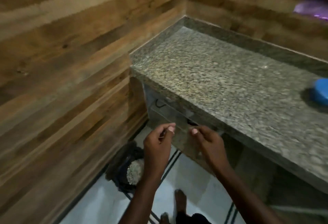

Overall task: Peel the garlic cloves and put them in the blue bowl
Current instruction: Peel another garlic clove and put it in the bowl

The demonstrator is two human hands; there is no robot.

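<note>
Granite counter (221, 74) carries the blue bowl (319, 90) at far right, nearer the right hand (207, 140); both it and the left hand (158, 140) have curled fingers, contents indiscernible, no garlic visible.

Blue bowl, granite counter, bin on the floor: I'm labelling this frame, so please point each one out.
blue bowl (319, 90), head view, on its outer wall at the right edge.
granite counter (213, 74), head view, on its bare top.
bin (122, 163), head view, on its dark rim.

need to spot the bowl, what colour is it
Blue; the bowl shows at the head view's right edge, on the countertop.
</note>
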